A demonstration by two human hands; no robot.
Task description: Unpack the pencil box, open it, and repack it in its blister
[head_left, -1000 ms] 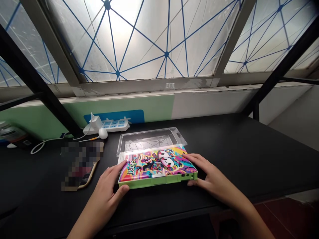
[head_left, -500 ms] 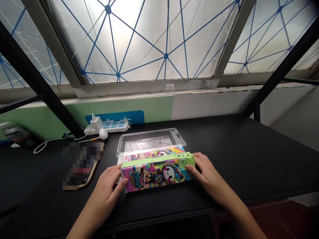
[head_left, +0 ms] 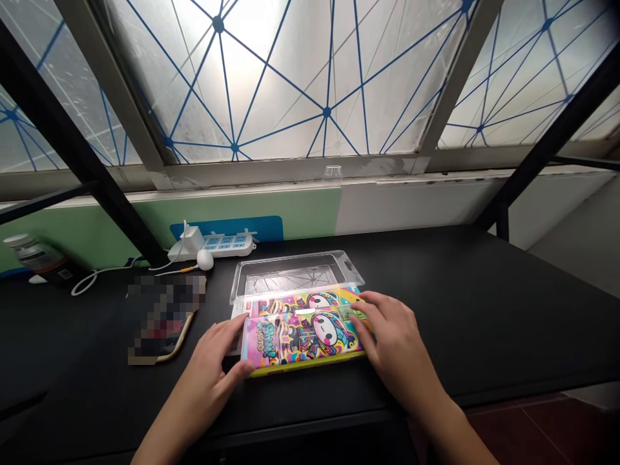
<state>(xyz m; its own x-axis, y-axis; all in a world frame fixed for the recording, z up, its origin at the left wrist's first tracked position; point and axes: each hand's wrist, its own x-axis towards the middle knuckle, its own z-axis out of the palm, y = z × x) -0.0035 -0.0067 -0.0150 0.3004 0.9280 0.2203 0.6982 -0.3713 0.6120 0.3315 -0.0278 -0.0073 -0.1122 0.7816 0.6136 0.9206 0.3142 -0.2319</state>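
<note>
Black tabletop carries power strip at rear, pixelated item (type unclear) at left, clear plastic blister tray at centre. Printed pencil case lies flat just fwd of tray, partly over printed card. Case: prob. light, stiff, smooth plastic, poss. slippery; take hold at long edges. L hand grasps left end, thumb on front edge; R hand grasps right end, fingers over top.
</note>
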